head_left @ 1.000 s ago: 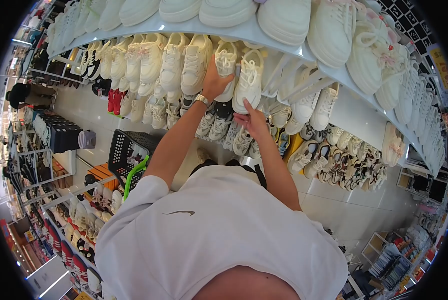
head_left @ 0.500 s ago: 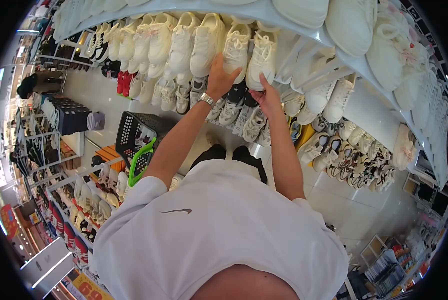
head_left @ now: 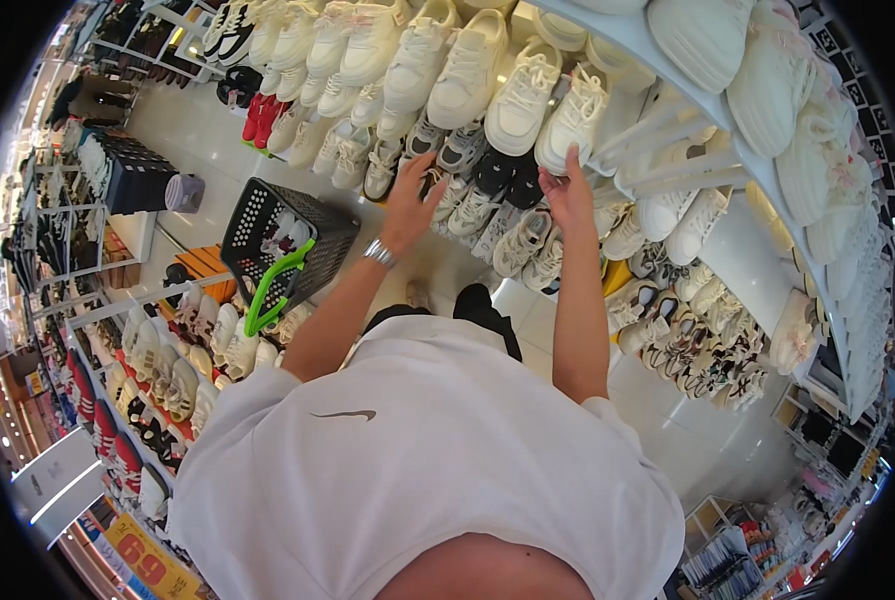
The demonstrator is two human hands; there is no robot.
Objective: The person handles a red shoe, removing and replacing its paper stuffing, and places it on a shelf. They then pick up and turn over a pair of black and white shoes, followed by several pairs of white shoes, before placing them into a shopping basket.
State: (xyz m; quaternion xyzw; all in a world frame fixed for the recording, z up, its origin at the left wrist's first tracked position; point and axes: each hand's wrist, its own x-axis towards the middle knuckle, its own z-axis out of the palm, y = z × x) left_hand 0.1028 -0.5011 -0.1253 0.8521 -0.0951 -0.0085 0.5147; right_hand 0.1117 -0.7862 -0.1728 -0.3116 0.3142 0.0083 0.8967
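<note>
A white lace-up sneaker [head_left: 574,112] sits at the right end of a row on the display shelf. My right hand [head_left: 571,200] is at its toe, thumb on the front and fingers beneath the sole edge. Just left of it stands a matching white sneaker [head_left: 524,98], which neither hand touches. My left hand [head_left: 411,208] is held out with its fingers apart and nothing in them, overlapping the lower row of grey and white sneakers [head_left: 460,150] in this view. Black shoes [head_left: 508,172] show below the shelf between the two hands.
A black shopping basket [head_left: 313,235] with a green handle [head_left: 278,290] stands on the floor to my left. White rack bars [head_left: 658,155] extend right of the sneaker. More shoes [head_left: 713,345] line the low right rack, and another shoe rack [head_left: 168,370] is at lower left.
My left hand has come away from the white sneakers, down and to the left. My right hand stays at the toe of the end sneaker. The whole view has shifted slightly.
</note>
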